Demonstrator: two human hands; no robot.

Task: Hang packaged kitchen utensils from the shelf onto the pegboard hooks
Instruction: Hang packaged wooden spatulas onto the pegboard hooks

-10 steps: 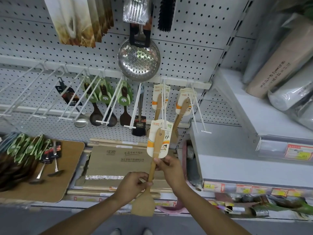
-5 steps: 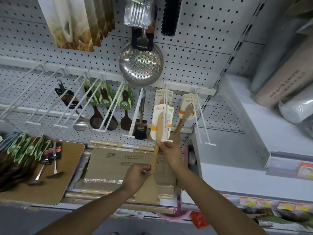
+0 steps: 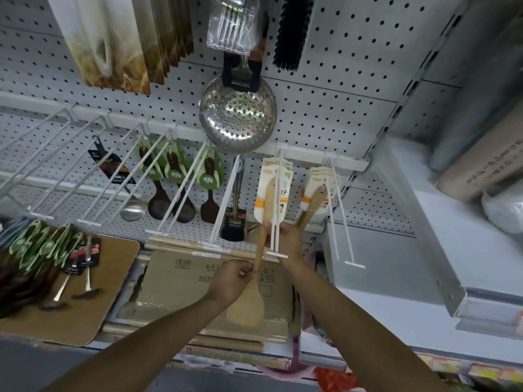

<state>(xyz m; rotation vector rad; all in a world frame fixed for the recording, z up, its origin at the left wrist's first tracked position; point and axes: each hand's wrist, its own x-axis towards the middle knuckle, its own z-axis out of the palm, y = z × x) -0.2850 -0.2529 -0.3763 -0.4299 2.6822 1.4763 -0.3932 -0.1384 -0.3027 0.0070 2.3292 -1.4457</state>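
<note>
Both hands grip one wooden spatula (image 3: 259, 250): the left hand (image 3: 230, 281) pinches its handle low down, the right hand (image 3: 285, 240) holds it higher, beside the white hook (image 3: 276, 210). Its card hangs on that hook, below the steel strainer (image 3: 237, 117).

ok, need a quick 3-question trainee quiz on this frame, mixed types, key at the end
1. True or false: both hands hold the wooden spatula.
2. Which item hangs directly above the row of white hooks? A) metal skimmer B) frying pan C) whisk
3. Fill in: the spatula's card sits on the ____ that runs between the hands.

Key:
1. True: the left hand pinches the handle low down, the right hand grips it near the card.
2. A, the metal skimmer.
3. hook
</note>
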